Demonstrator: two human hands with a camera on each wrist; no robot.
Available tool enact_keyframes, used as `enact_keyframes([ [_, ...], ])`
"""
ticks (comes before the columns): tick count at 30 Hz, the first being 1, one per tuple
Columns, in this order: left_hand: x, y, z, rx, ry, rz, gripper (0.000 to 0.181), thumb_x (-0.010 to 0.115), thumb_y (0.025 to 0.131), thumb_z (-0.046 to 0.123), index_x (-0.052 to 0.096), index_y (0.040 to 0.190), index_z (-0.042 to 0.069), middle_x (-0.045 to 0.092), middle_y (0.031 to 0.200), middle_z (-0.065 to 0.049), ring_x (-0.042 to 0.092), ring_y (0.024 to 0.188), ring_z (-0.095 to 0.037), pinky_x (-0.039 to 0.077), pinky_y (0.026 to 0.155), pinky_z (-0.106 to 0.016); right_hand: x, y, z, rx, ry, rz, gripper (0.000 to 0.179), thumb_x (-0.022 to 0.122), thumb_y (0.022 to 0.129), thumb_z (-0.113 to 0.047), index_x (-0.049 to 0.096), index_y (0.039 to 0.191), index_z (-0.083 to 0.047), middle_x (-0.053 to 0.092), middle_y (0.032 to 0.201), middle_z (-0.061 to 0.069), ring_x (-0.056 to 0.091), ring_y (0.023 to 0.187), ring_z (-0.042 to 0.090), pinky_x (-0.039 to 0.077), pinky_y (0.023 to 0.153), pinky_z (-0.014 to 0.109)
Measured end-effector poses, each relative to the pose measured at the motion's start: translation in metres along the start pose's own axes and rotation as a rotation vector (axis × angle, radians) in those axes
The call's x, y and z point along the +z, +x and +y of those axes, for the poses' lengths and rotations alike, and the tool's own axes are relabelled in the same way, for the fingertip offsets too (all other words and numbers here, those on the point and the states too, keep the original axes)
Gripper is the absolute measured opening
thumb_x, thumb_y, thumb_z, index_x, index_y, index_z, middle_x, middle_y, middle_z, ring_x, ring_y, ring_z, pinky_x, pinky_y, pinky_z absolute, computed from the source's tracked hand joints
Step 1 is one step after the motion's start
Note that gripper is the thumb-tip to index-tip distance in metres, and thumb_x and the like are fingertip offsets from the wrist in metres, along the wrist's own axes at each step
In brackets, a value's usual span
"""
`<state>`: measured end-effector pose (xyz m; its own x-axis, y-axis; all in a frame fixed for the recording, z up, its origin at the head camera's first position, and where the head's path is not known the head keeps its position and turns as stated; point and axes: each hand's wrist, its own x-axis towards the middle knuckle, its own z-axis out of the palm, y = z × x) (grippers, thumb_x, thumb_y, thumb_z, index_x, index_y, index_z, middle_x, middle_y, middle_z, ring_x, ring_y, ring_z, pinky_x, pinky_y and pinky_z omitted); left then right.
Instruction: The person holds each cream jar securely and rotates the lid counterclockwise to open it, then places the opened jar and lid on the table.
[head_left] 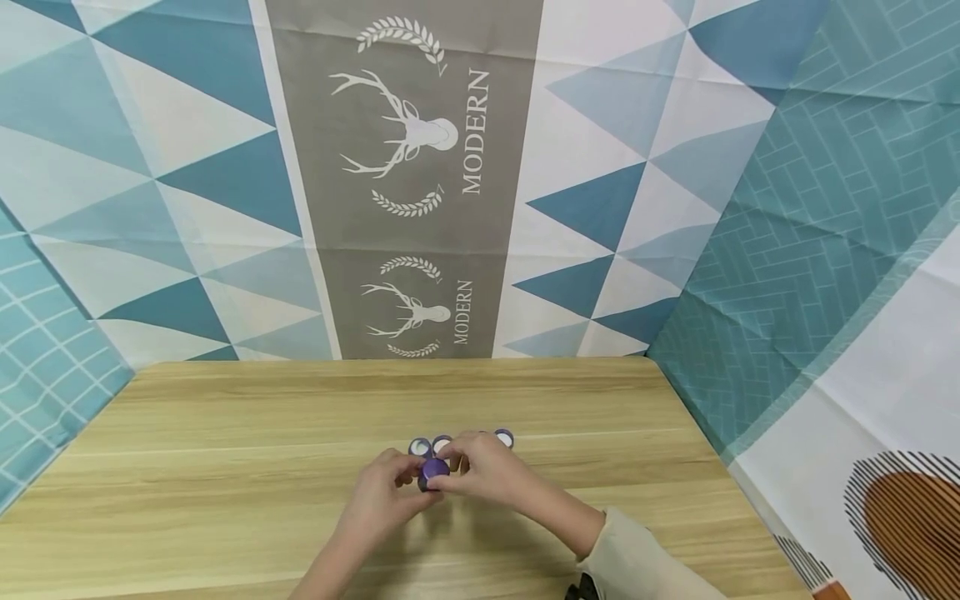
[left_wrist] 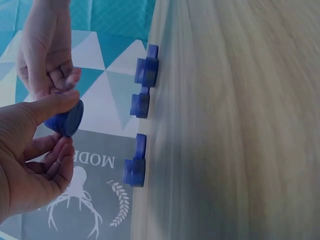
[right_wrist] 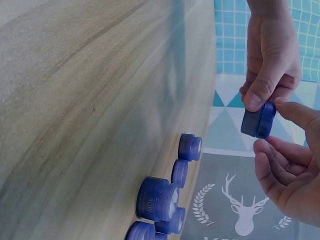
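Observation:
My left hand (head_left: 386,492) grips a small blue-purple cosmetic jar (right_wrist: 252,122) by its side, above the wooden table. Thumb and fingers of my right hand (head_left: 487,471) pinch the rim of the jar's round lid (head_left: 435,469), which sits on or right against the jar. In the left wrist view the jar's disc-like end (left_wrist: 75,118) shows beside the left thumb. Just beyond the hands stand similar jars with white tops (head_left: 420,447), partly hidden by the right hand in the head view.
The wooden table (head_left: 225,433) carries a loose row of these jars, with a larger lettered one (right_wrist: 156,199) and a lid-like disc (right_wrist: 180,173) among them. A patterned cloth (head_left: 420,225) with deer heads hangs behind the table's far edge. More cloth (head_left: 825,250) hangs at the right.

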<state>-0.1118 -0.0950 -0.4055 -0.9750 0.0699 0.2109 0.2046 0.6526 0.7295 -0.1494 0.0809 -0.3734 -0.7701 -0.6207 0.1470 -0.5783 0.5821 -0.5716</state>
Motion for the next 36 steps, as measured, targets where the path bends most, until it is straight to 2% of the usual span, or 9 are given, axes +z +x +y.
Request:
enact_keyframes([
  [5,0.003,0.000,0.002,0.017,0.009,0.001,0.034,0.084,0.064,0.024,0.071,0.093,0.013,0.056,0.081,0.005,0.052,0.077,-0.012,0.045,0.067,-0.021,-0.004,-0.001,0.000,-0.061,-0.096,-0.093,0.033,0.066,0.083,-0.019,0.066,0.116,-0.014,0.062,0.097,-0.002,0.059,0.081,0.008,0.045,0.067,0.011],
  [8,0.003,-0.001,0.003,0.011,0.010,-0.002,0.038,0.084,0.064,0.024,0.071,0.097,0.010,0.057,0.083,0.004,0.054,0.078,-0.012,0.047,0.069,-0.022,-0.006,-0.002,0.000,-0.052,-0.089,-0.108,0.040,0.065,0.085,-0.024,0.061,0.123,-0.015,0.061,0.104,-0.001,0.057,0.085,0.008,0.045,0.070,0.012],
  [12,0.003,-0.001,0.005,-0.004,-0.007,0.000,0.032,0.083,0.066,0.023,0.071,0.094,0.012,0.056,0.084,0.004,0.052,0.079,-0.012,0.048,0.070,-0.024,-0.007,-0.002,0.000,-0.010,-0.050,-0.038,0.035,0.067,0.084,-0.037,0.066,0.109,-0.012,0.062,0.094,-0.004,0.058,0.078,0.007,0.045,0.064,0.012],
  [15,0.003,0.000,0.007,-0.006,-0.014,0.008,0.028,0.084,0.065,0.024,0.070,0.089,0.015,0.055,0.082,0.005,0.050,0.078,-0.011,0.045,0.069,-0.023,-0.008,-0.001,-0.001,0.000,-0.064,-0.021,0.027,0.068,0.083,-0.038,0.069,0.094,-0.014,0.062,0.083,-0.007,0.057,0.071,0.005,0.044,0.059,0.011],
  [19,0.003,-0.001,0.008,0.020,-0.008,0.023,0.031,0.085,0.063,0.023,0.071,0.089,0.013,0.057,0.081,0.004,0.051,0.076,-0.009,0.046,0.068,-0.020,-0.009,-0.001,-0.001,-0.035,-0.129,-0.085,0.024,0.067,0.085,-0.029,0.068,0.105,-0.016,0.061,0.088,-0.007,0.056,0.074,0.004,0.044,0.062,0.010],
  [24,0.004,-0.002,0.008,0.023,-0.004,0.017,0.036,0.084,0.063,0.021,0.070,0.095,0.011,0.058,0.082,0.003,0.052,0.076,-0.009,0.047,0.067,-0.019,-0.011,-0.004,0.000,-0.063,-0.135,-0.149,0.041,0.064,0.085,-0.025,0.059,0.125,-0.021,0.059,0.106,-0.001,0.056,0.081,0.006,0.044,0.067,0.011],
  [29,0.007,-0.001,0.006,0.026,-0.010,0.042,0.033,0.084,0.063,0.020,0.071,0.092,0.012,0.057,0.080,0.003,0.049,0.074,-0.009,0.044,0.065,-0.019,-0.010,-0.004,-0.001,0.014,-0.087,-0.073,0.036,0.065,0.085,-0.041,0.064,0.110,-0.016,0.062,0.095,-0.005,0.053,0.071,0.001,0.044,0.060,0.013],
  [32,0.008,0.000,0.006,0.014,-0.005,0.049,0.031,0.084,0.063,0.020,0.071,0.090,0.013,0.056,0.079,0.004,0.047,0.073,-0.010,0.042,0.063,-0.019,-0.010,-0.002,-0.001,0.023,-0.107,-0.047,0.030,0.068,0.083,-0.037,0.067,0.102,-0.015,0.062,0.086,-0.007,0.051,0.067,0.000,0.044,0.057,0.012],
  [36,0.009,0.000,0.006,0.013,0.003,0.049,0.034,0.085,0.063,0.022,0.071,0.092,0.012,0.056,0.079,0.004,0.048,0.073,-0.010,0.042,0.064,-0.019,-0.011,-0.003,-0.001,-0.029,-0.178,-0.098,0.034,0.068,0.084,-0.025,0.065,0.117,-0.021,0.061,0.092,-0.003,0.052,0.068,0.002,0.043,0.058,0.011],
])
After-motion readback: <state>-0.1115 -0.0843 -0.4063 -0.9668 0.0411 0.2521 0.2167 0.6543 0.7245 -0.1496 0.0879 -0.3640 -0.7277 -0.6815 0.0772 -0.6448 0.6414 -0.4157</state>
